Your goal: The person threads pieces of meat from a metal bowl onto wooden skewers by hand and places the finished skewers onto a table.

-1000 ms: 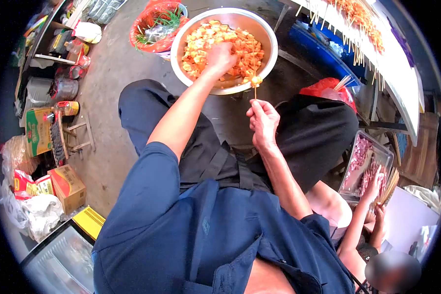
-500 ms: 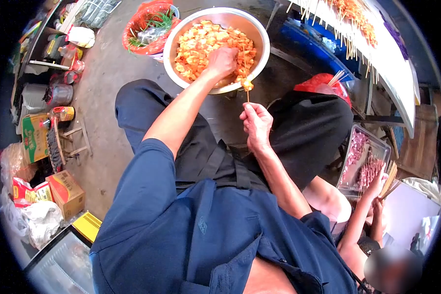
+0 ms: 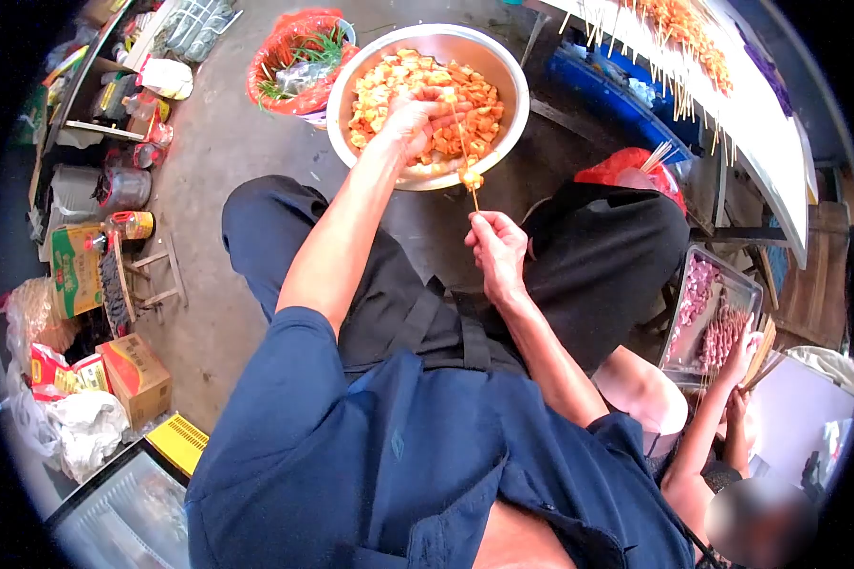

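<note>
My right hand (image 3: 498, 248) pinches the lower end of a thin wooden skewer (image 3: 463, 142), which points up over the near rim of a metal bowl (image 3: 514, 95). Orange-coated meat chunks (image 3: 472, 176) are threaded low on the skewer, just above my right fingers. Over the bowl, my left hand (image 3: 416, 125) is closed, thumb and fingertips pressed on a small meat piece (image 3: 449, 97) at the skewer's upper tip. Whether the tip has pierced that piece, I cannot tell. Many similar chunks (image 3: 399, 76) lie in the bowl beneath my left hand.
A red-lined bucket (image 3: 285, 38) with greens stands left of the bowl. More skewers (image 3: 683, 47) lie on a white table at upper right. A red bag (image 3: 626, 169) holds bare sticks by my right knee. At lower right, a co-worker's hand (image 3: 738, 353) is beside a meat tray (image 3: 674, 356).
My left hand has risen from among the chunks to the skewer's upper tip, now with a piece in its fingers. My right hand keeps its hold on the skewer.
</note>
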Tool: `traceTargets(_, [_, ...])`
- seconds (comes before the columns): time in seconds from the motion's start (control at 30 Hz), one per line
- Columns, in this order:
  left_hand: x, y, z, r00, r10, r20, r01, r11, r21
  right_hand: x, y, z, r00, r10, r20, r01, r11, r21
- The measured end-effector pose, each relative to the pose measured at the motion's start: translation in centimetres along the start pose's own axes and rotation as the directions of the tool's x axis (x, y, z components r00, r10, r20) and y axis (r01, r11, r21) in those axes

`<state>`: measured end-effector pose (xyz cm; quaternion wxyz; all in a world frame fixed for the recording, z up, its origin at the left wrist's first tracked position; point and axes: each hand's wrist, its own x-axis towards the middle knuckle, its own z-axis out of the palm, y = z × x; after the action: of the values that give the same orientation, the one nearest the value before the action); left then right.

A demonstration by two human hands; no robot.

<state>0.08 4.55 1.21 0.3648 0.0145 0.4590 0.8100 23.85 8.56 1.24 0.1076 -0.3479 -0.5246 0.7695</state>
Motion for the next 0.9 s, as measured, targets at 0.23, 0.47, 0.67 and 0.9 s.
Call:
traceTargets(0.23, [-0.9,0.7,1.0,0.996,0.022,0.082,-0.010,0.990,-0.143,0.0,0.0,-0.2,1.000,0.002,0.007,-0.002,0.999,-0.041])
traceTargets(0.47, [-1.1,0.7,1.1,0.996,0.056,0.066,-0.039,0.970,-0.238,0.0,0.0,-0.1,1.000,0.013,0.007,-0.013,1.000,-0.004])
traceTargets(0.67, [-1.2,0.9,1.4,0.996,0.078,0.053,-0.072,0.991,-0.114,-0.1,0.0,-0.2,1.000,0.014,0.012,-0.014,1.000,0.008])
traceTargets(0.9, [-1.0,1.1,0.9,1.000,0.024,0.016,-0.024,0.999,0.034,-0.1,0.8,-0.2,0.998,-0.058,-0.007,0.058,0.998,-0.040])
